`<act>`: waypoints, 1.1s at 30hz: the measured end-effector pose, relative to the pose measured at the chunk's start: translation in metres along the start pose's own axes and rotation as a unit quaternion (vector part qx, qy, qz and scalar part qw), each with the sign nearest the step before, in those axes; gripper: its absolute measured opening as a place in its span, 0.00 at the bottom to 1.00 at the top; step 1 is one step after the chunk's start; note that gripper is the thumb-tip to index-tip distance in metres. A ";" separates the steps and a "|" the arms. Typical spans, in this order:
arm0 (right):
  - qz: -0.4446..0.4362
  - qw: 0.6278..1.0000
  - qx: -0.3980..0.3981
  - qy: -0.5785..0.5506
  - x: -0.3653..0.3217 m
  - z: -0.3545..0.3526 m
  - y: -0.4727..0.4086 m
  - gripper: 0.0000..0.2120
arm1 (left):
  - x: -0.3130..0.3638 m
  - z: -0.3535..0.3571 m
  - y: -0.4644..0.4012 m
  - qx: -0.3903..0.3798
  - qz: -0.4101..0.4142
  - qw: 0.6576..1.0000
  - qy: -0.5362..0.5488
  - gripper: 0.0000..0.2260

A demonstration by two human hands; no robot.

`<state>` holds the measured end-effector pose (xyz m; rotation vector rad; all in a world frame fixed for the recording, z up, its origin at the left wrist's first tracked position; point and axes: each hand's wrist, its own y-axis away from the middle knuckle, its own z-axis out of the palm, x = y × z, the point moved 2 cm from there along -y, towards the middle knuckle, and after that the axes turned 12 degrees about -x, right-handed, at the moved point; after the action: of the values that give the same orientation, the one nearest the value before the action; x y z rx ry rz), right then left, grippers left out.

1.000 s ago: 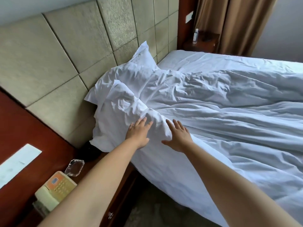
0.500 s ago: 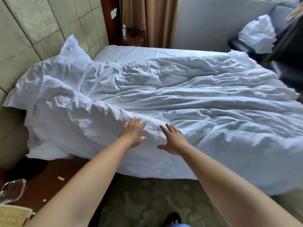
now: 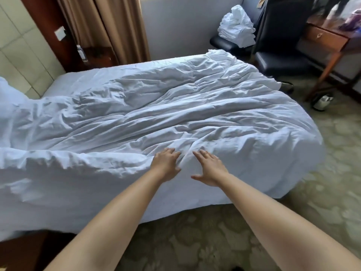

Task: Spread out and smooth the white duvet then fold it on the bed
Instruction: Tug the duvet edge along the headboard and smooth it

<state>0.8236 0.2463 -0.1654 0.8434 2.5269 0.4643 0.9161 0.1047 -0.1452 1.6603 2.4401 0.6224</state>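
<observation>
The left hand point(image 3: 166, 164) lies palm down on the duvet point(image 3: 175, 118) at the near edge of the bed point(image 3: 64, 83), fingers loosely spread, grasping nothing. The right hand point(image 3: 210, 169) lies just beside it, also flat and unclenched, thumb out toward the left hand. A small ridge of cloth rises between the two hands. Both bare forearms reach in from the bottom of the view.

The duvet covers nearly all of the bed, heavily creased, with long wrinkles running across it from left to right. Its near side hangs over the mattress edge toward the carpet point(image 3: 195, 227). At the far left it bunches higher. A bare strip of sheet shows along the far side by the headboard point(image 3: 21, 51).

Behind the bed hang brown curtains point(image 3: 109, 26), with a small bottle point(image 3: 80, 52) on a wooden shelf beside them. To the right, a pile of white linen point(image 3: 237, 29) sits on a dark chair point(image 3: 230, 45). A second dark chair point(image 3: 281, 61) stands near a wooden desk point(image 3: 324, 39).
</observation>
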 end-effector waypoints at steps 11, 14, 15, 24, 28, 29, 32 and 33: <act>0.050 0.997 -0.031 -0.050 0.252 -0.064 0.035 0.42 | 0.224 -0.005 -0.124 -0.070 0.024 0.996 -0.039 0.32; 0.061 0.996 -0.025 -0.062 0.307 -0.078 0.032 0.42 | 0.268 -0.012 -0.163 -0.068 0.036 0.996 -0.050 0.31; 0.063 0.996 -0.021 -0.063 0.325 -0.082 0.029 0.42 | 0.283 -0.014 -0.176 -0.069 0.042 0.995 -0.055 0.31; 0.078 0.994 -0.080 -0.003 0.492 -0.121 -0.005 0.42 | 0.384 -0.003 -0.314 -0.139 0.059 0.985 -0.079 0.30; 0.077 0.994 -0.076 0.010 0.570 -0.172 -0.014 0.41 | 0.437 -0.023 -0.366 -0.136 0.052 0.989 -0.021 0.29; 0.075 0.995 -0.070 0.009 0.586 -0.184 -0.018 0.41 | 0.449 -0.030 -0.378 -0.127 0.050 0.991 -0.010 0.28; 0.064 0.996 -0.064 0.010 0.628 -0.218 -0.034 0.40 | 0.483 -0.052 -0.413 -0.106 0.035 0.993 0.023 0.27; 0.057 0.996 -0.063 0.019 0.643 -0.227 -0.042 0.40 | 0.494 -0.059 -0.426 -0.100 0.029 0.994 0.029 0.27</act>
<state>0.2269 0.5793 -0.1793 0.9419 2.4623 0.6763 0.3380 0.4070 -0.2009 1.6594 2.2866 0.9010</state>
